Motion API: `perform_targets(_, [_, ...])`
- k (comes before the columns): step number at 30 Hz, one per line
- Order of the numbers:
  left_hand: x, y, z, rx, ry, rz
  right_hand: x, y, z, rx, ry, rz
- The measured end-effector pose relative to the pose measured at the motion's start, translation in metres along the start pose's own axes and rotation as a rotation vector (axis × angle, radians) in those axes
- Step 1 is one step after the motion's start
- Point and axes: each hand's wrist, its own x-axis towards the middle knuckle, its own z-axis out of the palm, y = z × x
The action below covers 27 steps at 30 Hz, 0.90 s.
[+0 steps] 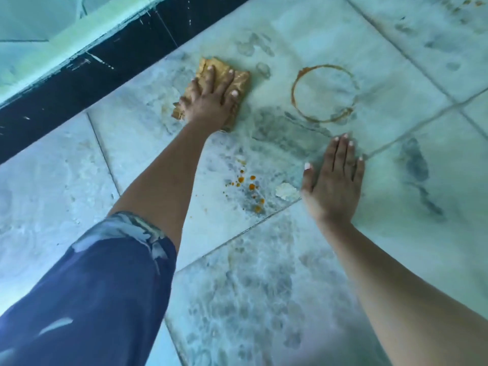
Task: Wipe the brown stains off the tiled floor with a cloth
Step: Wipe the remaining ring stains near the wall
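Note:
My left hand [211,97] lies flat with spread fingers on a folded yellow-brown cloth [241,80], pressing it onto the pale marble-patterned tiled floor [277,260]. To the right of the cloth is a brown ring stain [294,97]. Nearer to me, between my arms, are several small orange-brown drops [252,186]. My right hand [334,180] rests palm down on the floor, fingers together, holding nothing, just below the ring. A faint smear shows left of the cloth.
A black skirting strip [87,83] runs diagonally along the far left edge, with a pale green wall above it. A small whitish chip [286,191] lies by my right thumb. More faint brown marks [470,2] sit at the top right corner.

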Motion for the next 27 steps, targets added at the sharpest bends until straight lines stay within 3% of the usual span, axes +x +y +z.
perform_targets(3, [-0.019,-0.041,0.002,-0.073,0.065,-0.214,0.000,0.001,0.000,-0.003,-0.013,0.002])
perform_targets(6, [-0.066,-0.030,0.027,-0.119,0.107,-0.374,0.000,0.000,0.000,-0.006,-0.036,-0.025])
perform_targets(10, [-0.084,0.017,0.041,-0.100,0.076,-0.197,-0.002,0.000,-0.001,0.030,-0.060,-0.118])
perform_targets(14, [-0.043,-0.011,0.014,-0.062,0.025,-0.051,-0.003,0.003,-0.004,0.069,-0.076,-0.260])
perform_targets(21, [-0.086,-0.117,0.016,-0.136,0.110,-0.451,-0.003,0.003,-0.006,0.060,-0.123,-0.263])
perform_targets(24, [-0.125,-0.092,0.037,-0.190,0.134,-0.618,-0.002,0.001,-0.006,0.034,-0.150,-0.258])
perform_targets(27, [-0.136,-0.038,0.054,-0.195,0.122,-0.533,-0.001,0.001,-0.006,0.023,-0.141,-0.259])
